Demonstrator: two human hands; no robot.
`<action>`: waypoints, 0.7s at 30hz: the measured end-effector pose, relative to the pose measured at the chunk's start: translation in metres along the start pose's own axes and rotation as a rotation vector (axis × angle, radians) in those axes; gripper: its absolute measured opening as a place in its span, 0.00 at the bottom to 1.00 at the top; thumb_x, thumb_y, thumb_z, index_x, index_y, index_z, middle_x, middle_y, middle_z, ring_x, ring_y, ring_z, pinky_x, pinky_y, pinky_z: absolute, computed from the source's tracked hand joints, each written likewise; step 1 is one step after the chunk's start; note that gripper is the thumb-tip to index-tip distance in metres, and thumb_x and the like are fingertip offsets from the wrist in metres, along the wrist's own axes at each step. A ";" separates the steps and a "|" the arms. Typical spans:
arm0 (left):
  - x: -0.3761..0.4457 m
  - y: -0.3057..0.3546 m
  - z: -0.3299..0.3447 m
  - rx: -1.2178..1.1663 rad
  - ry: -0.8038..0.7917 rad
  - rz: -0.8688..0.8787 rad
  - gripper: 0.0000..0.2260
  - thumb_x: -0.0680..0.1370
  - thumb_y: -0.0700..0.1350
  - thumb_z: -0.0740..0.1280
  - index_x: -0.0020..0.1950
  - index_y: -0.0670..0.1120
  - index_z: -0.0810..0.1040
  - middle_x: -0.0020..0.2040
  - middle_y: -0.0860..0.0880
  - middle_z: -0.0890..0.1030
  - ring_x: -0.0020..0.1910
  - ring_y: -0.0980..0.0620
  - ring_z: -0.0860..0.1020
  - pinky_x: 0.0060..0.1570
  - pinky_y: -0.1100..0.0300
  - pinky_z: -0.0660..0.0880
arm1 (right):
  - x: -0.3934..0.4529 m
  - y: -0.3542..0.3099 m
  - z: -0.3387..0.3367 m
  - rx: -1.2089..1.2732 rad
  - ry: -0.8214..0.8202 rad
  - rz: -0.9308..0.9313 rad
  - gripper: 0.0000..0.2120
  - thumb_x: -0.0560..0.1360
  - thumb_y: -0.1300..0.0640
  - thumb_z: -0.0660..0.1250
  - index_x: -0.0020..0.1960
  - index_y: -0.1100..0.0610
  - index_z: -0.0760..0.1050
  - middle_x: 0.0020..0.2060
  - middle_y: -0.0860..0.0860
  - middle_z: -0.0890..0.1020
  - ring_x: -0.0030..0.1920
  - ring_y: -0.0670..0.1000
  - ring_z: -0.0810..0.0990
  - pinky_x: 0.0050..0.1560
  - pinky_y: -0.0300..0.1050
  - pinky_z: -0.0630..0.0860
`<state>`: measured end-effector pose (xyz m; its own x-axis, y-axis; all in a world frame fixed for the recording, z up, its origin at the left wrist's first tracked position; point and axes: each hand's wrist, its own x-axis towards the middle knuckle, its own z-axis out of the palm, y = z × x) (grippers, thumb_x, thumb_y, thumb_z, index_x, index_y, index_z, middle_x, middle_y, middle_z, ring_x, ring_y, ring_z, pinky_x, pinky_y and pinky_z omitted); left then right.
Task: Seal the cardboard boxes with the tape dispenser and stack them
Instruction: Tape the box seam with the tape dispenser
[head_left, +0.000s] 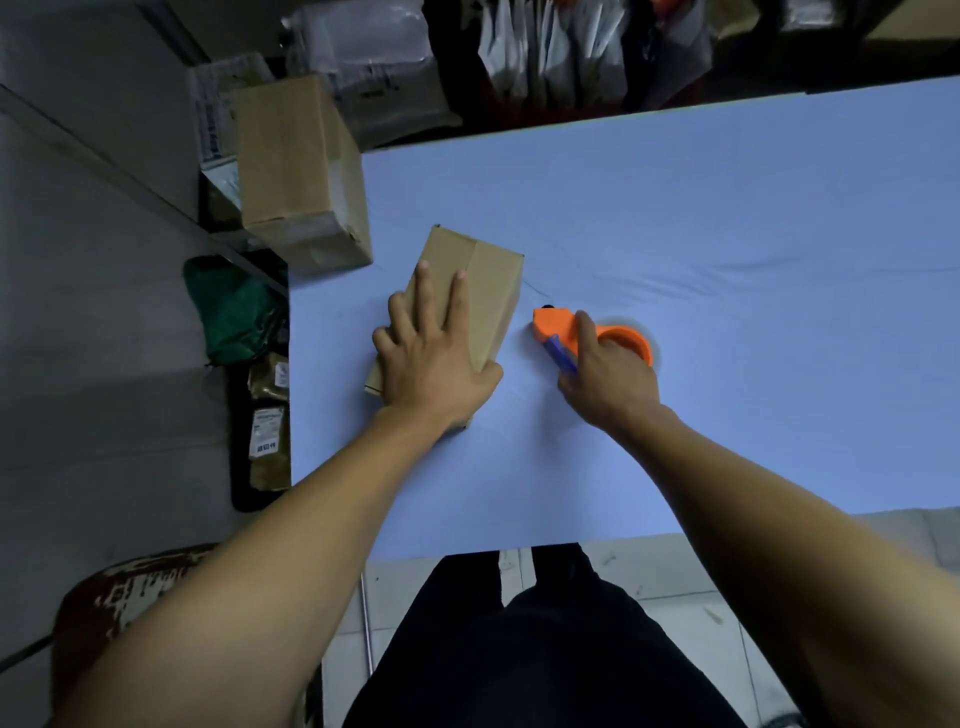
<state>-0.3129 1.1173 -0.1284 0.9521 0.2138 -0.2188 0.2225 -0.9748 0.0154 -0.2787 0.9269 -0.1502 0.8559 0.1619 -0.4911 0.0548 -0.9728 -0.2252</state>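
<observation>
Here we press the box (470, 291) flat under our open left hand (434, 358), right hand (605, 374) gripping the tape dispenser (582, 332); next, bring tape across the seam.

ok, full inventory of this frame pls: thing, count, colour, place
small cardboard box: 1, brown, on the table left of centre, under the left hand
large cardboard box: 1, brown, at the table's far-left corner, overhanging the edge
tape dispenser: 1, orange with a blue part, on the table right of the small box, in the right hand
table: 1, light blue top, fills mid-frame
green bag: 1, dark green, on the floor left of the table
packets: a few, brownish with white labels, on the floor below the green bag
white bags: several, white, beyond the table's far edge
stool: 1, worn brown and white, bottom left
left hand: 1, flat on the small box
right hand: 1, grips the dispenser
</observation>
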 end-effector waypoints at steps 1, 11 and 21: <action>0.001 0.000 0.000 0.002 0.001 0.005 0.45 0.73 0.62 0.64 0.81 0.53 0.42 0.81 0.43 0.39 0.75 0.36 0.54 0.62 0.44 0.62 | 0.001 0.000 0.001 0.013 -0.002 0.011 0.37 0.78 0.55 0.62 0.81 0.55 0.47 0.47 0.59 0.78 0.41 0.59 0.75 0.33 0.47 0.66; 0.011 0.006 -0.007 0.015 -0.048 0.064 0.45 0.74 0.62 0.63 0.81 0.53 0.38 0.81 0.44 0.36 0.75 0.36 0.52 0.63 0.44 0.61 | 0.008 -0.002 0.006 0.233 0.084 0.055 0.39 0.75 0.66 0.60 0.81 0.55 0.45 0.38 0.59 0.77 0.36 0.60 0.76 0.33 0.53 0.73; 0.008 0.003 -0.018 0.059 -0.109 0.206 0.44 0.76 0.62 0.62 0.81 0.51 0.37 0.80 0.44 0.35 0.73 0.36 0.55 0.59 0.47 0.63 | -0.003 0.005 -0.057 0.618 0.344 0.056 0.21 0.73 0.59 0.63 0.66 0.54 0.69 0.41 0.51 0.80 0.42 0.56 0.79 0.42 0.50 0.78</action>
<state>-0.3012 1.1176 -0.1122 0.9472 0.0048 -0.3207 0.0099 -0.9998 0.0144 -0.2521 0.9125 -0.1018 0.9684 -0.0461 -0.2453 -0.2085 -0.6897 -0.6935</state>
